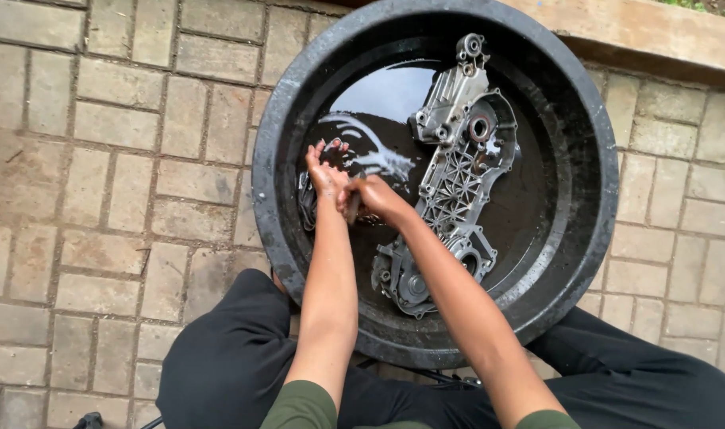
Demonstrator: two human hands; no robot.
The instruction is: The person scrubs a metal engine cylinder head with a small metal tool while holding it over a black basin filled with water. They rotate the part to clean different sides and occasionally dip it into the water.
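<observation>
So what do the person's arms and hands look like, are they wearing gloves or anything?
No gloves: both the left hand and the right hand are bare and wet with dark, grimy liquid. The forearms are bare too. Olive-green sleeves are pushed up near the elbows. No watch, rings or bracelets show. Black trousers cover the legs.

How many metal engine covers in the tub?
1. The grey cast-metal engine cover lies in the round black tub, right of both hands. Dark liquid could hide smaller parts.
</observation>
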